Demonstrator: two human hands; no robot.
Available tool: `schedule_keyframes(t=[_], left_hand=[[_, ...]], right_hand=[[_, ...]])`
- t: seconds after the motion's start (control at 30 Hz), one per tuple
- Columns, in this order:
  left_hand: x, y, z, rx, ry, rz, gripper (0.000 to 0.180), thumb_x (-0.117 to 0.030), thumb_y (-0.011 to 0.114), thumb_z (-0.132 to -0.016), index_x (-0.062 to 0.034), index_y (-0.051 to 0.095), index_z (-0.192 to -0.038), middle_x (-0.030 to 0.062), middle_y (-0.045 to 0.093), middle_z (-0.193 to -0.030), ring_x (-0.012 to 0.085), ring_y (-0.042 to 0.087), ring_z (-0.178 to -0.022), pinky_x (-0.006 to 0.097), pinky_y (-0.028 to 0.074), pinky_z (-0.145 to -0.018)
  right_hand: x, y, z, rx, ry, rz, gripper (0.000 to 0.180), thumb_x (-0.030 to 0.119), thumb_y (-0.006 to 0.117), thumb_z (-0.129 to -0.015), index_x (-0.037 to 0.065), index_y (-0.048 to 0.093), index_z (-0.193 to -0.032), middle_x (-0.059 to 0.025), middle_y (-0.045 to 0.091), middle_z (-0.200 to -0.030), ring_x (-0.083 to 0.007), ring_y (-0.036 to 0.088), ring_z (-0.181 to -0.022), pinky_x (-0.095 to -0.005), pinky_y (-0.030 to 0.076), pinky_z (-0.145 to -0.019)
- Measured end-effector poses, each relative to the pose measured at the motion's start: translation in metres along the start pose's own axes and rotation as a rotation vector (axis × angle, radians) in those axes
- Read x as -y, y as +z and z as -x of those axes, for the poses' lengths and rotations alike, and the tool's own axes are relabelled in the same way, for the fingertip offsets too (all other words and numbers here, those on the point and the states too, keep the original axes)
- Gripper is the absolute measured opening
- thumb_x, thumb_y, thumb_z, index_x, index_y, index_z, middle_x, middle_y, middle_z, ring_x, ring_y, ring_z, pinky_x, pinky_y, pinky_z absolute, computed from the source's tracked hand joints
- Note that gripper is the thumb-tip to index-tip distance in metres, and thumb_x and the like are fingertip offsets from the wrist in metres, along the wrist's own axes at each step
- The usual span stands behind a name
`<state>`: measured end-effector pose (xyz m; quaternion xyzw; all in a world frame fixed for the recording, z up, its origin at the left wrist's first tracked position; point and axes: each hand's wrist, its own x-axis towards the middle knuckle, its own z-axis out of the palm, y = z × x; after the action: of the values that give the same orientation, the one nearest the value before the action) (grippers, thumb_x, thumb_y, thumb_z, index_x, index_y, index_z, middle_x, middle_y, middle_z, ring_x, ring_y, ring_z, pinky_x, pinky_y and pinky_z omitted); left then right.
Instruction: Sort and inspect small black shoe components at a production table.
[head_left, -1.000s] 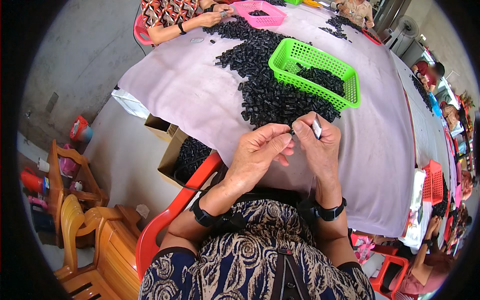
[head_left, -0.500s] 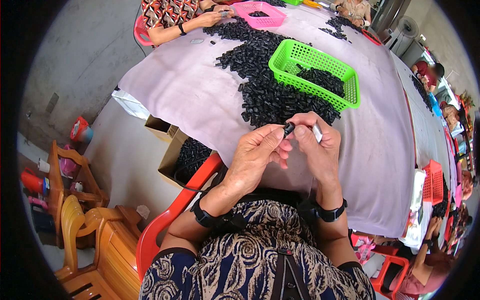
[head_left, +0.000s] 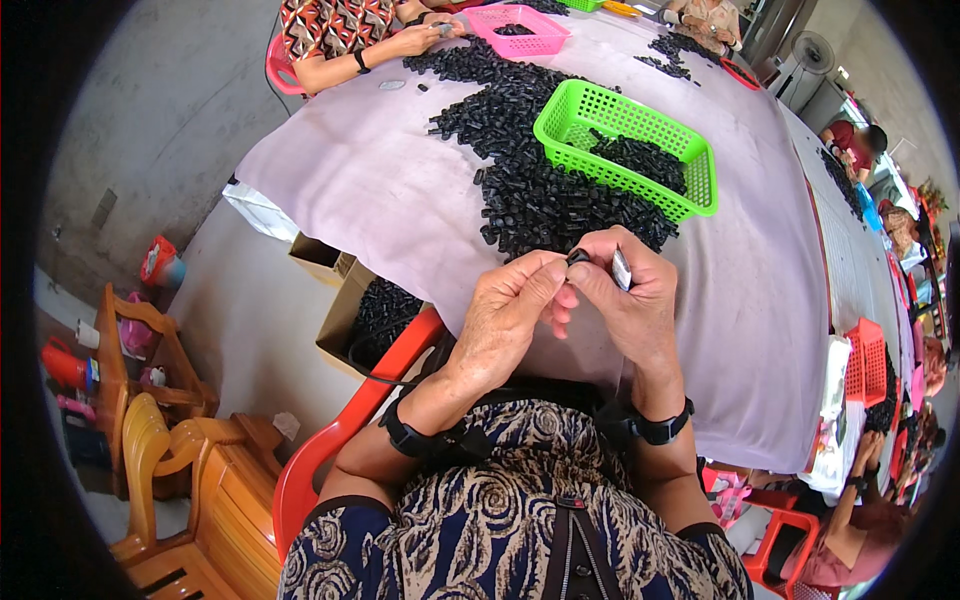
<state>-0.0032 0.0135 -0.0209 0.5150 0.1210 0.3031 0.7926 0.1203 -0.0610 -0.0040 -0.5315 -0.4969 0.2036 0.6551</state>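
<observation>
Thumb and fingertips of my left hand [head_left: 518, 300] pinch a small black plastic piece [head_left: 577, 257]. My right hand [head_left: 632, 290] meets it there, its thumb against the same piece. A flat silvery tool, perhaps a small blade [head_left: 621, 268], sticks up from between the right fingers; its lower part is hidden in the grip. Just beyond both hands spreads a heap of similar black pieces [head_left: 540, 205]. A green perforated basket [head_left: 628, 165] stands at the heap's right side with more of them in it.
A pale cloth [head_left: 350, 190] covers the table. Opposite, a person's hand [head_left: 420, 40] works near a pink basket [head_left: 520, 42]. Cardboard boxes [head_left: 340, 325], one with black pieces, stand below the table's left edge. A red chair [head_left: 340, 420] and wooden chairs [head_left: 220, 490] are at left.
My right hand has turned slightly, so the silvery tool points more upright and sits a little farther left. Both hands stay together at the black piece.
</observation>
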Motion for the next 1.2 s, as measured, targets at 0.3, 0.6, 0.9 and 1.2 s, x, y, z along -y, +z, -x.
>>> schedule_keyframes(t=[0.3,0.6,0.9,1.2], left_hand=[[-0.003,-0.002,-0.001,0.017,-0.215,0.205,0.027,-0.027,0.049,-0.092,-0.0018,0.057,-0.089,0.0002,0.053,-0.069,0.0104,0.05,-0.06,0.026,0.043,-0.055],[-0.001,-0.002,-0.002,0.031,-0.26,0.323,0.025,-0.027,0.051,-0.091,-0.0032,0.057,-0.087,-0.0005,0.051,-0.066,0.0102,0.046,-0.057,0.026,0.04,-0.054],[0.009,-0.011,-0.011,-0.02,-0.26,0.229,0.025,-0.026,0.051,-0.09,-0.0026,0.059,-0.092,-0.0008,0.054,-0.07,0.0089,0.052,-0.061,0.023,0.043,-0.055],[0.007,-0.014,-0.012,-0.059,-0.215,0.227,0.018,-0.019,0.054,-0.089,-0.0028,0.059,-0.092,-0.0022,0.052,-0.068,0.0071,0.049,-0.06,0.023,0.042,-0.054]], right_hand=[[0.003,-0.001,0.001,-0.025,0.092,-0.054,0.017,0.016,0.057,-0.088,0.0,0.059,-0.082,-0.0005,0.058,-0.069,-0.0049,0.052,-0.065,-0.0199,0.045,-0.058],[0.002,-0.001,-0.001,-0.002,0.14,-0.116,0.014,0.014,0.06,-0.086,0.0,0.059,-0.083,-0.0009,0.058,-0.071,-0.0052,0.053,-0.066,-0.0198,0.045,-0.059],[0.006,-0.024,-0.016,-0.119,0.034,0.302,0.006,0.005,0.064,-0.078,0.0,0.06,-0.078,0.0036,0.054,-0.066,-0.0024,0.045,-0.061,-0.0188,0.038,-0.054],[-0.025,-0.09,-0.1,-0.382,-0.182,0.853,0.019,0.016,0.068,-0.076,0.001,0.06,-0.085,-0.007,0.056,-0.06,-0.0145,0.05,-0.055,-0.0292,0.042,-0.054]])
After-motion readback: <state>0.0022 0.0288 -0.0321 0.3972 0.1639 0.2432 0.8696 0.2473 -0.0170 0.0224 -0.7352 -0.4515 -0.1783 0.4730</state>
